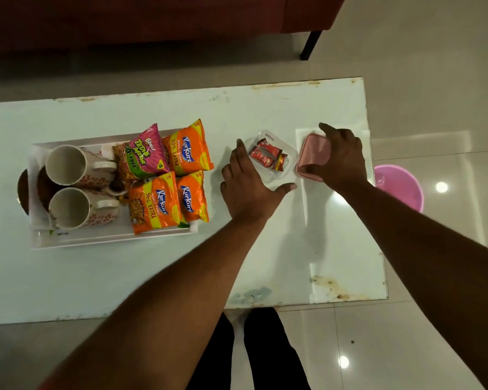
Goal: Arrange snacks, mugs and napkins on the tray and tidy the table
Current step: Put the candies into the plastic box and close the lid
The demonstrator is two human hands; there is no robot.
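Note:
A white tray (110,239) sits on the left of the white table (124,277). On it lie two white mugs (68,164) on their sides, three orange Kurkure packets (188,149) and a pink Bingo packet (143,153). Right of the tray stands a clear plastic container (289,157) with red sweet wrappers (266,156) inside. My left hand (248,187) cups its left and near sides. My right hand (341,159) grips a pink lid (314,153) lying just right of the container. A white napkin (302,133) shows under the lid.
A pink bucket (400,187) stands on the tiled floor beyond the table's right edge. A red sofa (152,18) with a black leg (310,45) is across the table. Dark round coasters (23,190) stick out at the tray's left. My legs are at the near edge.

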